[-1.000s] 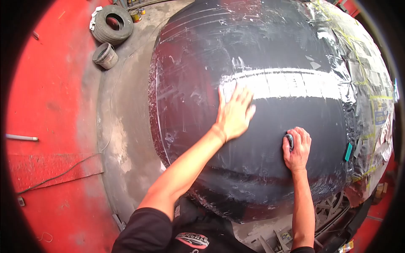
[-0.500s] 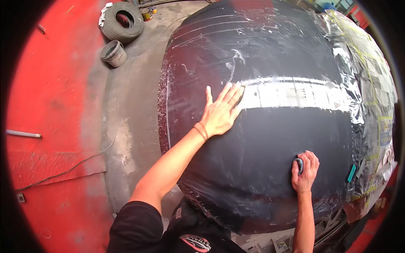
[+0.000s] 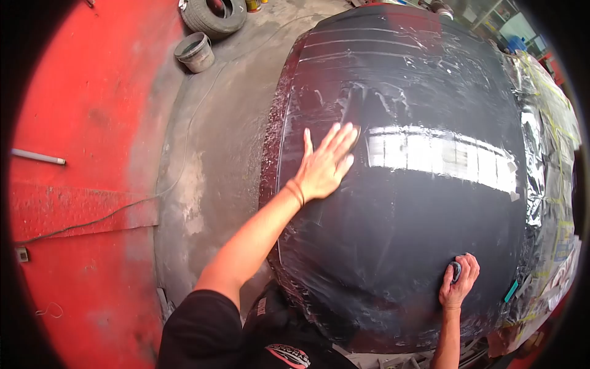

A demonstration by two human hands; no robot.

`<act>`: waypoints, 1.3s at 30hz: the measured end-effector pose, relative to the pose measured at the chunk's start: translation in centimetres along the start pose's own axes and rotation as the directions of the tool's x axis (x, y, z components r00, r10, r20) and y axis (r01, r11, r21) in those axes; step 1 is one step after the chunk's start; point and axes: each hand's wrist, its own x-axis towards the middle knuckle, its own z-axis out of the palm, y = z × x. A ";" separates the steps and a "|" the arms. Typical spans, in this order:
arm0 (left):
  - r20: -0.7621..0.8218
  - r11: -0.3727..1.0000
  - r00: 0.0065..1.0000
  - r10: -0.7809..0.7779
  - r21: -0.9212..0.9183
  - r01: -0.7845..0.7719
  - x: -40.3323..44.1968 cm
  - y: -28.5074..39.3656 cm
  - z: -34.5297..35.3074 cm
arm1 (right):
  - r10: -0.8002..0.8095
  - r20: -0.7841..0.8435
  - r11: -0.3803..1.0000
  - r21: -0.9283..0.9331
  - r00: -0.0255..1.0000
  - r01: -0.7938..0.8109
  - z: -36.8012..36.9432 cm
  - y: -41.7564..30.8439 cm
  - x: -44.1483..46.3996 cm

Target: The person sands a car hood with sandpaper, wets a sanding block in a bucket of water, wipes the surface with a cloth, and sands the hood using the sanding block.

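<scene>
A dark, wet car hood [image 3: 393,215] with a glossy light reflection and whitish smears lies under both hands. My left hand [image 3: 322,166] rests flat on its left middle part, fingers stretched out. A thin dark edge shows beside those fingertips; what it belongs to I cannot make out. Lower right, my right hand [image 3: 460,283] is curled around a small dark rounded sponge [image 3: 455,272], pressed against the hood. The fingers cover most of the sponge.
Crinkled plastic and paper masking [image 3: 556,166] borders the hood on the right, with a teal strip [image 3: 511,291] close by. On the floor are a bucket [image 3: 195,53], a tire [image 3: 215,15] and a cable [image 3: 123,209]. A white tube [image 3: 38,157] lies on the red area.
The view has shifted, so the hood sits farther right. My right hand, still holding the sponge, appears lower and farther right. My left hand keeps its flat pose on the hood.
</scene>
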 end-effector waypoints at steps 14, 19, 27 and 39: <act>-0.021 0.999 0.999 -0.041 -0.029 0.040 -3.8 -5.5 -0.6 | 0.015 0.041 1.000 -0.020 0.999 -0.014 0.0 0.3 -0.1; -0.029 0.977 0.978 -0.209 -0.058 0.207 6.5 -12.0 -0.6 | 0.064 0.058 0.998 -0.006 0.996 -0.063 -0.2 -0.3 -0.2; -0.009 0.983 0.987 -0.162 -0.089 0.160 -7.9 -7.7 -0.2 | 0.009 0.045 0.999 -0.050 0.999 -0.007 0.1 0.4 -0.4; -0.022 0.997 0.999 -0.030 -0.078 0.028 -5.3 -11.1 -1.4 | 0.026 0.043 0.999 -0.046 0.999 -0.024 0.0 0.2 -0.3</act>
